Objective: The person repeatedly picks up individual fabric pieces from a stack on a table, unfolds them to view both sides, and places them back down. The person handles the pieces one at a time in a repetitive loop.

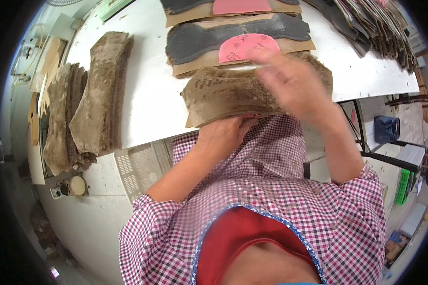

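- Furry brown piece is lying at the near edge of the white table, sticking out over it.
- Left hand is gripping its underside from below.
- Right hand is resting on top, blurry, so I cannot tell its grip.
- Dark sole shapes with pink patches are lying just behind.
- Furry stacks are sitting far left.

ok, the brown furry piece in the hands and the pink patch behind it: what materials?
Brown furry piece: looks like pile or fleece lining on a tan backing, fibres matted and shaggy. Pink patch: smooth, matte, thin sheet, perhaps foam or card; can't tell which.
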A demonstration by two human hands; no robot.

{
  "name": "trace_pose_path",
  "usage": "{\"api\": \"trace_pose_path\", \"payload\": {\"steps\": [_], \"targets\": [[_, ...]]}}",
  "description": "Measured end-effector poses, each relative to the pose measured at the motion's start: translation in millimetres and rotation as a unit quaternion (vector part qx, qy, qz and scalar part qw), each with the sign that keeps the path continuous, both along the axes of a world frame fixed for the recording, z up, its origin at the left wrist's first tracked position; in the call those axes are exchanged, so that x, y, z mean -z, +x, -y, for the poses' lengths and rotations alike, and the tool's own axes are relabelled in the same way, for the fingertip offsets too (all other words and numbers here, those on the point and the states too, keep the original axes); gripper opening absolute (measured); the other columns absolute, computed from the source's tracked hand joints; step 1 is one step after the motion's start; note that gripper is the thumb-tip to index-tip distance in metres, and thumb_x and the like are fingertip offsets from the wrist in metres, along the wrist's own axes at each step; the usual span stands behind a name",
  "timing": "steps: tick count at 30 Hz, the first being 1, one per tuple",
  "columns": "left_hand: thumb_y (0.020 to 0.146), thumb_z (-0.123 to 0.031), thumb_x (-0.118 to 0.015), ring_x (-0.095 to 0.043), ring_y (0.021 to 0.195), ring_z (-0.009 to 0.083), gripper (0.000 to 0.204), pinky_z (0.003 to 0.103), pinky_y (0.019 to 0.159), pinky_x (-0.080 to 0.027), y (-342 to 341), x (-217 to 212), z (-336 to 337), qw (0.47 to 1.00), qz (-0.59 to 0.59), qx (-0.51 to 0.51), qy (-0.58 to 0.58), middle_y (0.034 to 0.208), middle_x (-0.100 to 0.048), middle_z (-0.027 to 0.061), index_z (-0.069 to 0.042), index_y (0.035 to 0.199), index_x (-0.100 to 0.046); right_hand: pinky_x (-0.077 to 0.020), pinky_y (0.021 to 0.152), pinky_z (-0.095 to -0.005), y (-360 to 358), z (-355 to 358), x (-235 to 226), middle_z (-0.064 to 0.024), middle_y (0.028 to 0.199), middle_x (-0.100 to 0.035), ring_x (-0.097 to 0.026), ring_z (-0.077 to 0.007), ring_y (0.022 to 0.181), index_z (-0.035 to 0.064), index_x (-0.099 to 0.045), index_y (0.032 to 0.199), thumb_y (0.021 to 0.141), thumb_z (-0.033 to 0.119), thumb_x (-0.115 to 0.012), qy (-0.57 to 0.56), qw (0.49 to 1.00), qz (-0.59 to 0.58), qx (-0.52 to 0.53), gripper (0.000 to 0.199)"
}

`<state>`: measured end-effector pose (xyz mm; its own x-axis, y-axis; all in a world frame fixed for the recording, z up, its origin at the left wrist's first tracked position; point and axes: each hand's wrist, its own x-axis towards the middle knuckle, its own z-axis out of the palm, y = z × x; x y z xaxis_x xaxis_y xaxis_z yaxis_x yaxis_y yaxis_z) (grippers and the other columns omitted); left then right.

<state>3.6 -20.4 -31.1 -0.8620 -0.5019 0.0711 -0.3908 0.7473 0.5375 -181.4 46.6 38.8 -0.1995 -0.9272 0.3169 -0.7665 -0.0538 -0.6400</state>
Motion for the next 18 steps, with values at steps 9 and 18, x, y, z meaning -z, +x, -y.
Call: {"api": "trace_pose_path", "payload": {"steps": [9, 18], "targets": [[0.097, -0.038, -0.051, -0.06, 0.085, 0.016, 0.051, 0.028, 0.077, -0.049, 49.3, -19.5, 48.5, 0.796, -0.339, -0.19, 0.464, 0.096, -0.063, 0.01, 0.007, 0.118, -0.056, -0.0194, 0.116, -0.0392, 21.5, 2.2, 59.7, -0.0135, 0.144, -0.041, -0.031, -0.0263, 0.138, 0.0, -0.045, 0.134, 0.098, 0.024, -0.043, 0.1, 0.976, -0.177, -0.074, 0.044], [0.084, -0.013, -0.067, -0.054, 0.07, 0.0145, 0.015, 0.03, 0.063, -0.045, 33.8, -3.0, 105.7, 0.966, -0.129, -0.19, 0.12, 0.075, -0.058, 0.0052, 0.0, 0.082, -0.06, -0.0191, 0.116, -0.041, 23.1, 1.7, 55.4, -0.0147, 0.144, -0.041, -0.031, -0.0278, 0.138, 0.0011, -0.045, 0.135, 0.098, 0.036, -0.045, 0.108, 0.983, -0.123, -0.08, 0.051]]}}
